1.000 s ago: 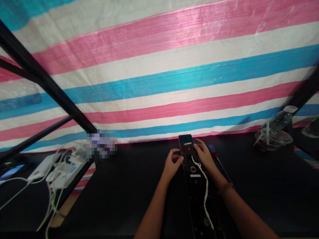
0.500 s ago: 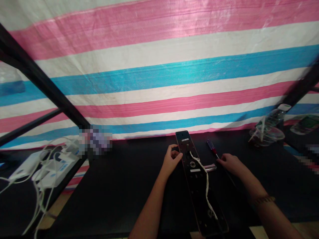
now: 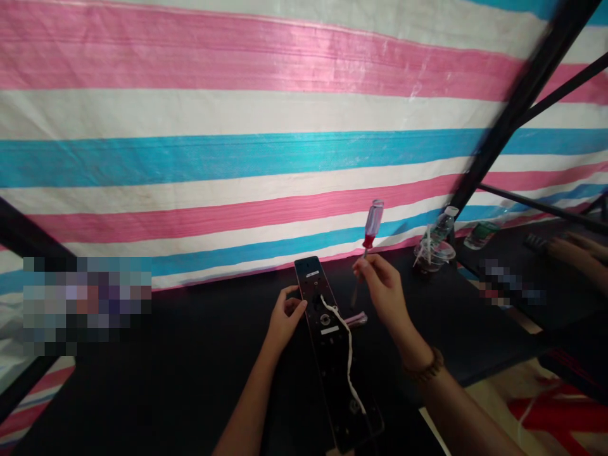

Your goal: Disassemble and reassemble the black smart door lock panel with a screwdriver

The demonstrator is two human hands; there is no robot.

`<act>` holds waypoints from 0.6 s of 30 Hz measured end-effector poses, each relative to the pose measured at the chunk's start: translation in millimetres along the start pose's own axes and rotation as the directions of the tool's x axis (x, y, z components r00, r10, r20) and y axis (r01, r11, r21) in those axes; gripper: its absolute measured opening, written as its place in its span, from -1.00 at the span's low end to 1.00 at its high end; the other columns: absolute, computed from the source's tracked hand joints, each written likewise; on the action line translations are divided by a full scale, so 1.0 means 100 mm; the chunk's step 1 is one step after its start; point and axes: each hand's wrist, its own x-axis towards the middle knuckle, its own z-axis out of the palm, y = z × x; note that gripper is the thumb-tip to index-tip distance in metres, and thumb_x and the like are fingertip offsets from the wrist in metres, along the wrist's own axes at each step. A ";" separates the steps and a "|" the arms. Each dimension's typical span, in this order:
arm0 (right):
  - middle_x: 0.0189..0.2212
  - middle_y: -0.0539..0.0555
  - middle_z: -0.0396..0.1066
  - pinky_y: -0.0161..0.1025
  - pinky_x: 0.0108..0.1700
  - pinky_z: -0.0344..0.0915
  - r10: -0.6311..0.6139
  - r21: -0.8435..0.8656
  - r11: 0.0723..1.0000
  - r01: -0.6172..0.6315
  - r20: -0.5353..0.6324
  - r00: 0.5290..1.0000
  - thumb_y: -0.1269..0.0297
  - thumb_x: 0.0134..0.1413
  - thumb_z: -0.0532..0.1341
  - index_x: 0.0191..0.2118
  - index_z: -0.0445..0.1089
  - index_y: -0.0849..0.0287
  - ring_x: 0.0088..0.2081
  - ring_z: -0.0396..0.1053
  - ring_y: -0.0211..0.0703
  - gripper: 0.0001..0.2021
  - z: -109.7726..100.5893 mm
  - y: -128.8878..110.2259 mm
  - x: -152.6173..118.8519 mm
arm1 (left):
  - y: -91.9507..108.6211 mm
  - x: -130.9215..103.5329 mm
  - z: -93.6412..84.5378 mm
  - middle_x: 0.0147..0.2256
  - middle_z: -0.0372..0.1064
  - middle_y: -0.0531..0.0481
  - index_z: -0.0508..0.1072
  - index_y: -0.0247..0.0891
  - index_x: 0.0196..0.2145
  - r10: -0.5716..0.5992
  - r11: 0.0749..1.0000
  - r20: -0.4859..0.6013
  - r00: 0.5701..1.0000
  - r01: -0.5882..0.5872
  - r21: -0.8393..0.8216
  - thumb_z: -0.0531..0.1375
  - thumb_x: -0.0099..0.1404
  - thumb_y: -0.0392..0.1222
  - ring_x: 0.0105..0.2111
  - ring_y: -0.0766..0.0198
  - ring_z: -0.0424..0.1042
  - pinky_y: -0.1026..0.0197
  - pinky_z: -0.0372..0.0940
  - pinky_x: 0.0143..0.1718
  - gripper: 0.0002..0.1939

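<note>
A long black panel (image 3: 327,380) lies on the dark table with its back face up, showing small fittings and a white sleeved cable (image 3: 350,354) along it. My left hand (image 3: 286,313) grips the panel's left edge near the far end, thumb and fingers curled against it. Raised just right of the panel, my right hand (image 3: 382,285) pinches a screwdriver (image 3: 373,221) by its metal shaft. Its clear purple and red handle points up. Beside the panel's right edge lies a small clear pinkish item (image 3: 357,318), too dim to name.
A plastic cup (image 3: 434,255) and a clear bottle (image 3: 445,221) stand at the back right. Another person's hands (image 3: 574,250) show at the neighbouring table. Dark metal posts (image 3: 513,120) flank the striped sheet (image 3: 266,158) behind.
My right hand has picked the screwdriver up off the table and now holds it upright by the shaft. My left hand stays at the panel's edge. The view has turned right.
</note>
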 end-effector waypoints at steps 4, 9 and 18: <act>-0.36 0.05 0.36 -0.31 -0.39 0.32 -0.131 -0.024 0.990 0.141 0.239 0.962 0.20 0.28 0.11 -0.26 0.34 0.12 -0.42 0.37 -0.24 -0.85 0.43 -0.03 -0.21 | 0.01 0.00 0.01 -0.48 0.38 0.11 0.27 -0.26 0.00 0.006 1.000 -0.002 1.000 -0.006 0.004 0.34 0.09 0.10 -0.50 0.30 0.40 0.25 0.26 -0.41 -0.38; -0.33 0.09 0.39 -0.25 -0.25 0.34 -0.248 -0.136 0.939 0.315 0.366 0.897 0.32 0.30 0.05 -0.23 0.32 0.13 -0.29 0.41 -0.15 -0.88 0.59 -0.01 -0.28 | 0.04 0.00 0.01 -0.52 0.35 0.13 0.29 -0.25 -0.04 0.034 0.999 0.011 0.999 -0.034 0.009 0.34 0.08 0.10 -0.53 0.31 0.37 0.25 0.24 -0.43 -0.41; -0.33 0.08 0.37 -0.26 -0.25 0.29 -0.271 -0.210 0.899 0.384 0.420 0.866 0.37 0.30 0.04 -0.24 0.31 0.12 -0.29 0.37 -0.16 -0.87 0.51 -0.07 -0.24 | 0.02 0.01 0.01 -0.50 0.38 0.11 0.33 -0.24 -0.04 0.030 1.000 -0.001 1.000 -0.030 0.000 0.36 0.07 0.11 -0.50 0.28 0.39 0.25 0.23 -0.42 -0.41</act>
